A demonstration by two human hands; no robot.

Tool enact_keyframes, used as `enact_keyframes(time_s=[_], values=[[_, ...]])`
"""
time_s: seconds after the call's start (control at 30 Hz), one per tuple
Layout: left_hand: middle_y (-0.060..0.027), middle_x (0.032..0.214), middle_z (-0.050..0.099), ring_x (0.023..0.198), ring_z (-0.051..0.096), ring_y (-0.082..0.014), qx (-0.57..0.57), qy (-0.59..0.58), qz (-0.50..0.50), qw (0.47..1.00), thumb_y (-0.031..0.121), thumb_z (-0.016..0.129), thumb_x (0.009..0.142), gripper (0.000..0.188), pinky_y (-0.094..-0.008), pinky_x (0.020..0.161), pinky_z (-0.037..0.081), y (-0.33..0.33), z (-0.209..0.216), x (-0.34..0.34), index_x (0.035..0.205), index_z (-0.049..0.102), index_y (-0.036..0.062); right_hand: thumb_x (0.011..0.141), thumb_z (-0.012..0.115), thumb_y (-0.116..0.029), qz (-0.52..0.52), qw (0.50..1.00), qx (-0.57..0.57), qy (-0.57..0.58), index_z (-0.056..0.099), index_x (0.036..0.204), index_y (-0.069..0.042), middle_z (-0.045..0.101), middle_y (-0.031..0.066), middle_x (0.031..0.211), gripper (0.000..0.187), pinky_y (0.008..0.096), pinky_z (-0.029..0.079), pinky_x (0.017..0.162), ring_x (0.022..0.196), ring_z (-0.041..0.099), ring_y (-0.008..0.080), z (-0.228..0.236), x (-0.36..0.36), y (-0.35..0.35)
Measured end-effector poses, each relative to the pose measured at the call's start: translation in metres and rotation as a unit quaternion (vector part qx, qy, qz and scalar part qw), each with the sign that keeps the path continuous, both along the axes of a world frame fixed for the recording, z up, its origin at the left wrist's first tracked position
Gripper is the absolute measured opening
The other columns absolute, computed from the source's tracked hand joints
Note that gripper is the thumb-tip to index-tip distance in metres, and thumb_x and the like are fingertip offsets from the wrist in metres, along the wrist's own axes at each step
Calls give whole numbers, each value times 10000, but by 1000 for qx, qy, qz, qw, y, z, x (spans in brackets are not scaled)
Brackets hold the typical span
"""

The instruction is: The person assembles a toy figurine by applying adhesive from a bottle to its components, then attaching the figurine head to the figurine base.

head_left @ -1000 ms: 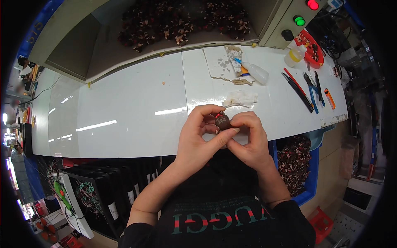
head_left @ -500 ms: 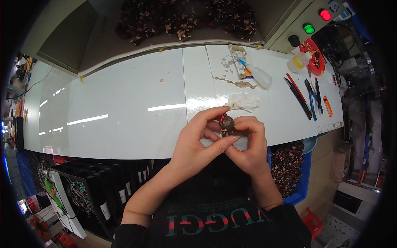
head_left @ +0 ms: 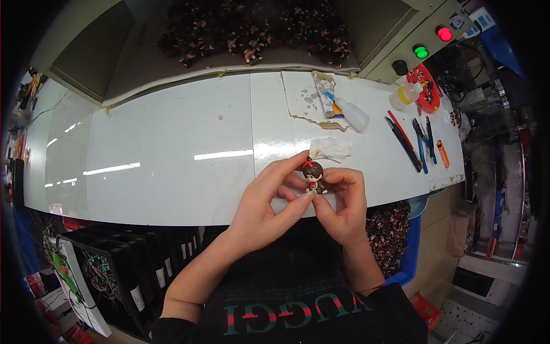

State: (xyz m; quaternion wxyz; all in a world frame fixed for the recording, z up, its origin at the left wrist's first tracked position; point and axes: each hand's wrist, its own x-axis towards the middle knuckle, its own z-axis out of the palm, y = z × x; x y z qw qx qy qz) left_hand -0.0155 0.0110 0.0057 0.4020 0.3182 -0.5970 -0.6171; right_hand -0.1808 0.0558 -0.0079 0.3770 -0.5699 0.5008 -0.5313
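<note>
Between my two hands, above the near edge of the white table, is a small doll figurine (head_left: pixel 313 173) with dark brown hair, a red bow on top, a pale face and a dark body. My left hand (head_left: pixel 272 198) pinches it, a fingertip at the bow and the thumb at its base. My right hand (head_left: pixel 342 200) closes on its right side, thumb low and index finger bent near the body. A crumpled white tissue (head_left: pixel 332 149) lies on the table just beyond my fingers.
A squeeze bottle with blue tip (head_left: pixel 352 114) lies on stained cardboard. To the right are tweezers (head_left: pixel 404 141), pliers (head_left: pixel 421 145), an orange lighter (head_left: pixel 442 153), a yellow-labelled bottle (head_left: pixel 405 96) and a red tray (head_left: pixel 432 86). Figurines (head_left: pixel 252 37) fill the booth; a blue bin (head_left: pixel 411 252) stands below.
The figurine has been turned in my fingers, so its face and front now show instead of the brown back of its head. The whole view has shifted slightly.
</note>
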Motion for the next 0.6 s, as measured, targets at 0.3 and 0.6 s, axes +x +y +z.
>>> enact_keyframes(time_s=[0.3, 0.6], values=[[-112, 1131, 522, 883, 592, -120, 10, 12, 11, 1000, 4, 585, 860, 518, -235, 730, 499, 7, 6, 0, 1348, 411, 8, 824, 622, -2, 6, 1000, 2, -24, 431, 1083, 27, 573, 138, 1029, 323, 294, 490, 826, 917, 594, 167, 11, 1, 5], [-111, 1135, 532, 862, 595, -111, -9, 12, 28, 1000, 8, 620, 840, 553, -227, 731, 496, 14, 15, 4, 1351, 411, 22, 843, 571, 17, 8, 998, 10, -62, 432, 1072, 17, 558, 131, 1034, 268, 298, 492, 836, 930, 584, 165, 21, 4, 12]])
